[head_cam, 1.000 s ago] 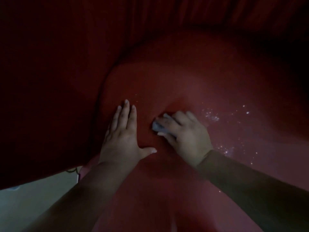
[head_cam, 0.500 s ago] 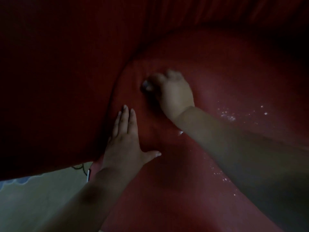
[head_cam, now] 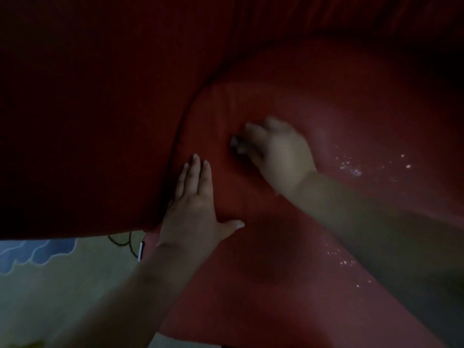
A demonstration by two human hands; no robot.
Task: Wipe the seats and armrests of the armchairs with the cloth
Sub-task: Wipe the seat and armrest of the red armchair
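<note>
The dim scene was filled by a dark red upholstered armchair seat (head_cam: 288,247), its tall red armrest (head_cam: 88,121) rising at the left, with pale patterned floor (head_cam: 62,285) showing below that. The left hand (head_cam: 195,212) lay flat and released on the seat beside the armrest seam, fingers together and thumb spread, grasping nothing. Just beyond it, apart, the blurred right hand (head_cam: 278,151) was clenched around a small grey wadded cloth (head_cam: 235,142) pressed to the seat, with white specks (head_cam: 351,169) scattered near its wrist.
</note>
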